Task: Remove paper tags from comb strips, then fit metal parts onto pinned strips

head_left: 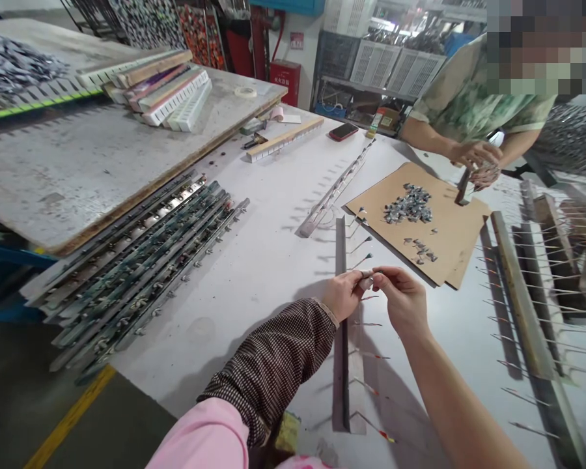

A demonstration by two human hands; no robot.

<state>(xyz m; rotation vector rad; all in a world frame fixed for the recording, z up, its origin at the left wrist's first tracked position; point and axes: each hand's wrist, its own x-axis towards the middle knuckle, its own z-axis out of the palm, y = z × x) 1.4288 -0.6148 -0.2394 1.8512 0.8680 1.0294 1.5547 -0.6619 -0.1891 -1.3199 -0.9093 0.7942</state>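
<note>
A long metal bar (342, 365) with thin wire prongs along its right side lies on the white table. Small dark pieces cap the prongs at its far end, while nearer prongs have orange or red tips. Over the bar, my left hand (344, 293) is closed with fingertips pinched at a prong. My right hand (403, 299) meets it from the right, thumb and finger pinched on a small piece too hidden to name. Beyond them, a pile of small grey-blue pieces (409, 205) rests on brown cardboard (449, 260).
Stacked metal strips (151, 260) lie at left. Pronged bars (522, 293) stand at right. Further back are another pronged strip (322, 202), a wooden strip (286, 140) and a phone (343, 132). Across the table, a person's hands (478, 163) hold a small dark block.
</note>
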